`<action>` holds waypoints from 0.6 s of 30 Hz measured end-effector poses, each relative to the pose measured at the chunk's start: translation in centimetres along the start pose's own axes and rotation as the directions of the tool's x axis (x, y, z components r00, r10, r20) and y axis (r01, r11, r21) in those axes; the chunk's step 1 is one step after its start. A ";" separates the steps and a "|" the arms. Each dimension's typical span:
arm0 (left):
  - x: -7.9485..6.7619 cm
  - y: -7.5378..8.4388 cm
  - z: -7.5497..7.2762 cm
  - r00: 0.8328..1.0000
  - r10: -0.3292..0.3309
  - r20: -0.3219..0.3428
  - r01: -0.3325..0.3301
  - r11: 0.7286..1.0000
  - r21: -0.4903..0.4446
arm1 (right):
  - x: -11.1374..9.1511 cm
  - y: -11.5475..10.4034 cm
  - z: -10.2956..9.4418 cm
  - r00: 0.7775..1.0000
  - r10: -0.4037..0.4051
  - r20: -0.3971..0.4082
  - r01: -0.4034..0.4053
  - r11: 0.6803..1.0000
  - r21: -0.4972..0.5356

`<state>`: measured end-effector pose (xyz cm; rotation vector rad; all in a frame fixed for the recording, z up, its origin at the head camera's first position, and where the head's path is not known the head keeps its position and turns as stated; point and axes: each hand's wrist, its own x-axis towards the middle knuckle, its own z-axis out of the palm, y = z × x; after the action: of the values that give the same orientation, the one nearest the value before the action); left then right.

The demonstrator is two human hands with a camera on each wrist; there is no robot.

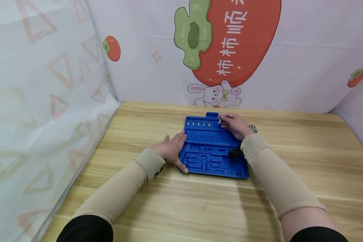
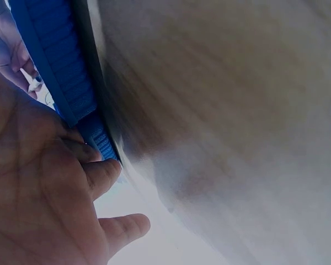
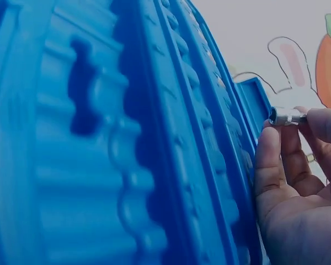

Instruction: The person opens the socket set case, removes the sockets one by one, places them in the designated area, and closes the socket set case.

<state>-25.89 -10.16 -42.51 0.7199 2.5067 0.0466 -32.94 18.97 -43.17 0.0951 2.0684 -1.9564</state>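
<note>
A blue moulded tool case tray (image 1: 211,164) lies on the table, with shaped recesses across it. Along its far row stand several small metal sockets (image 1: 198,123). My right hand (image 1: 234,125) is over the far right part of the tray and pinches a small silver socket (image 3: 286,116) between thumb and fingertips. My left hand (image 1: 170,148) rests against the tray's left edge, fingers spread, the thumb at the near left corner. In the left wrist view its fingers (image 2: 105,174) lie along the blue edge.
Several loose metal sockets (image 1: 252,128) lie on the wooden table (image 1: 187,208) just right of the tray, beyond the right wrist. A blue latch tab (image 1: 212,114) sticks out from the tray's far edge. A printed cloth (image 1: 148,77) hangs behind the table.
</note>
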 end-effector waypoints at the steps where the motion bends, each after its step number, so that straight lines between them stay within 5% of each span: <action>1: 0.0 0.0 0.0 1.000 -0.002 0.002 0.002 1.000 0.001 | -0.1 0.0 -0.2 1.000 0.001 -0.004 -0.001 1.000 0.006; 8: 0.1 0.0 0.1 1.000 -0.010 0.005 0.010 1.000 -0.006 | -1.1 0.0 -2.1 0.999 0.012 -0.049 -0.009 0.998 0.061; 18: -0.3 0.3 -0.3 1.000 -0.011 -0.005 0.012 0.997 0.075 | -2.2 -0.4 -3.5 0.998 0.046 -0.041 -0.046 0.999 -0.005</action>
<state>-25.65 -10.00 -42.10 0.7359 2.5285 -0.0498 -31.48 22.75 -42.07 0.1812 2.0784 -1.9368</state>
